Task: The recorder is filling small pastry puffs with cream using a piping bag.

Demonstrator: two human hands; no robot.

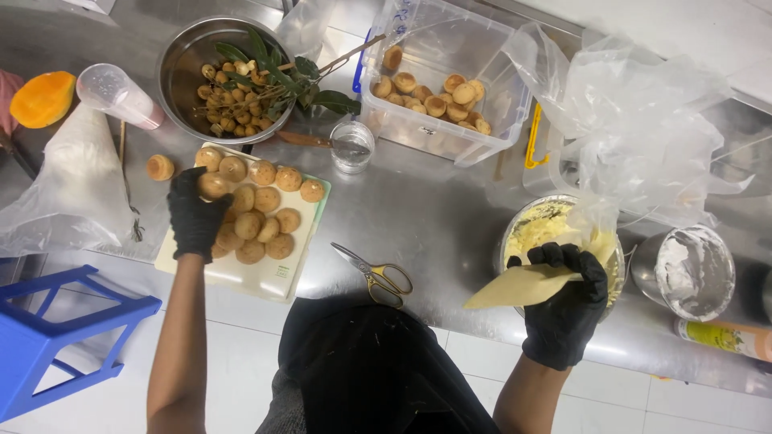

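Observation:
My left hand (195, 213), in a black glove, closes on one small round pastry shell (213, 186) at the left of a pale cutting board (259, 277) that bears several more shells. My right hand (564, 301), also gloved, grips a piping bag of yellow cream (523, 285), its tip pointing left over the steel counter. Behind that hand stands a bowl of yellow cream (540, 229).
Scissors (376, 274) lie between my hands. A clear tub of shells (438, 88), a steel bowl of small brown fruit with leaves (233, 84), a small glass (352, 146), a cut mango (42, 98), plastic bags and a tin of white cream (690, 269) surround them. A blue stool (56, 329) stands at left.

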